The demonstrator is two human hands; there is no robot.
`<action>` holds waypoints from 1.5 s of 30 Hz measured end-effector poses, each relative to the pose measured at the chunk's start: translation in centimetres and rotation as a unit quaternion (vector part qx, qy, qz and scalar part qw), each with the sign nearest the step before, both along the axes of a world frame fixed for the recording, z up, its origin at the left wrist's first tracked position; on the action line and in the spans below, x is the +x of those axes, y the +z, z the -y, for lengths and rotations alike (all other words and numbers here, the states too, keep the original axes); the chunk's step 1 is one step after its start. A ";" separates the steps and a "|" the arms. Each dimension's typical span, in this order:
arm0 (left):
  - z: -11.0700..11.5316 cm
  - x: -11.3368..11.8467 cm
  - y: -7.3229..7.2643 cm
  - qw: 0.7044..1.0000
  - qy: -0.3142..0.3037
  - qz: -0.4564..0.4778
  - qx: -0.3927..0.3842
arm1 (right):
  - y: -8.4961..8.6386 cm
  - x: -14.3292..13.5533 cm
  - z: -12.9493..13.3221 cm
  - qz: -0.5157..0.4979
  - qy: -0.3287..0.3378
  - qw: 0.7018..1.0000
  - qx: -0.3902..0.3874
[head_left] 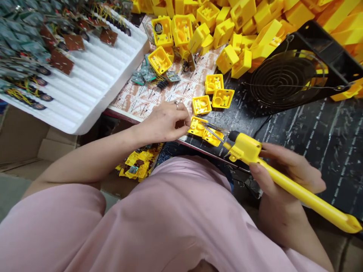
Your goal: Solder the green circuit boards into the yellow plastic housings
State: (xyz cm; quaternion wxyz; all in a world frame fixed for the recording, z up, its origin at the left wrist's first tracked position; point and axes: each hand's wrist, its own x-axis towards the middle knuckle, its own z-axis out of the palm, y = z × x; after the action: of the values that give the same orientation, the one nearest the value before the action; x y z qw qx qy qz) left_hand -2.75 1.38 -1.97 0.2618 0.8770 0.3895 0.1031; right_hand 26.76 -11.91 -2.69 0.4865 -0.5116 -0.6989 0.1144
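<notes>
In the head view, the worktable has a dark covering on the right and a printed sheet on the left. A white foam tray, carrying many circuit boards, stands at the left, and a pile of yellow plastic housings lies at the back beside a black fan.

The right hand is closed around the yellow soldering tool, thumb on one side and fingers on the other. Its thin tip points over two open housing halves, which lie side by side near the table edge; contact I cannot tell. The left hand has bent fingers, thumb and forefinger just beside the nearer half; whether they pinch something, I cannot tell.
</notes>
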 end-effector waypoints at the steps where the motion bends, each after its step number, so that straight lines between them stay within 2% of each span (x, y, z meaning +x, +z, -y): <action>1: 0.2 0.1 0.0 1.000 0.003 -0.011 -0.002 | 0.1 0.1 -0.3 0.010 0.040 0.999 0.009; 3: 0.2 0.5 0.2 0.999 0.006 -0.030 -0.013 | 0.1 0.3 -0.9 0.022 0.117 0.992 0.036; 5: 0.0 1.1 0.7 0.998 0.006 -0.058 -0.021 | 0.1 0.5 -1.4 0.027 0.162 0.986 0.039; 9: -0.7 2.2 2.1 0.988 -0.010 -0.153 -0.034 | 0.3 0.6 -1.7 0.045 0.166 0.985 -0.002; 14: -1.5 3.2 3.5 0.971 -0.035 -0.227 -0.066 | 0.8 -0.2 -2.0 0.063 0.183 0.981 0.017; 19: -1.8 3.7 4.0 0.961 -0.054 -0.267 -0.054 | 1.5 -0.5 -2.8 0.106 0.206 0.973 0.027; 24: -1.8 4.0 4.2 0.956 -0.046 -0.283 -0.061 | 2.8 -0.6 -3.0 0.118 0.255 0.959 0.033; 26: -1.8 4.0 4.3 0.956 -0.045 -0.282 -0.063 | 3.3 -0.6 -2.7 0.114 0.242 0.964 0.004; 28: -1.9 4.0 4.2 0.958 -0.049 -0.273 -0.069 | 3.6 -0.5 -2.3 0.102 0.197 0.975 -0.018; 32: -2.1 4.0 4.1 0.961 -0.048 -0.262 -0.080 | 3.0 0.3 -1.6 0.091 0.144 0.985 -0.010; 38: -2.2 3.8 4.0 0.962 -0.053 -0.256 -0.075 | 1.6 0.8 -1.6 0.089 0.142 0.986 0.011; 45: -2.1 3.6 4.0 0.962 -0.070 -0.255 -0.070 | 2.4 -1.0 -2.6 0.113 0.192 0.975 -0.005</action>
State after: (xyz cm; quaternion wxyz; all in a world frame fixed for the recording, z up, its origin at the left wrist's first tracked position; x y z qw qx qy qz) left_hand 0.89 3.52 2.02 0.2211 0.8786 0.3875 -0.1701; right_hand 25.74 -9.36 -0.27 0.3708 -0.3798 -0.8341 0.1500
